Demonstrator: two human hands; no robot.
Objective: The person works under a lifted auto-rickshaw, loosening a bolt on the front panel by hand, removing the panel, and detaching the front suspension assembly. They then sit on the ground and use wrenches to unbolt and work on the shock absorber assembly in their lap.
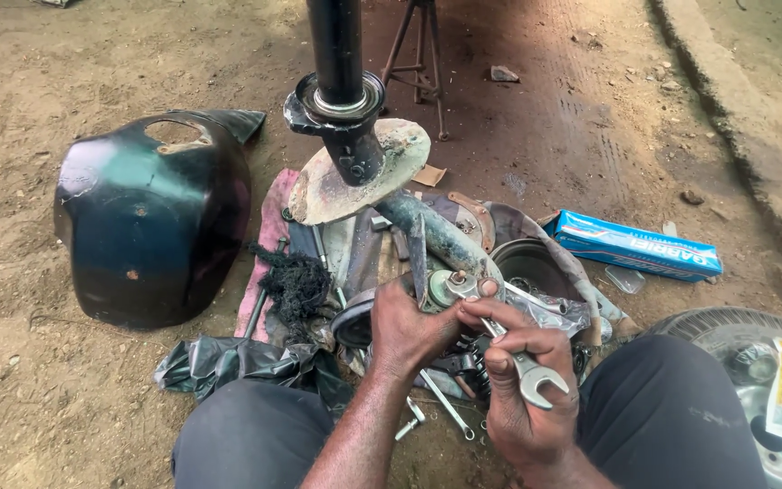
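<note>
On the ground, both hands grip: left (406, 330) grimy strut (436, 237), right (522, 398) silver wrench (510, 349).

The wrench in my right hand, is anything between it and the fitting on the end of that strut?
Nothing visible. The right hand has the wrench already at the fitting on the strut end, while the left hand grips beside it. Whether it is fully seated cannot be told.

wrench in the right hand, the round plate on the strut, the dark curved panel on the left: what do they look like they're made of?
Wrench, in the right hand: bright plated steel by its silvery sheen.
Round plate on the strut: probably steel; pale coating flaked, rust at the rim.
Curved panel: glossy dark green-black paint with rusty spots, so likely sheet metal, though plastic can't be excluded.
</note>
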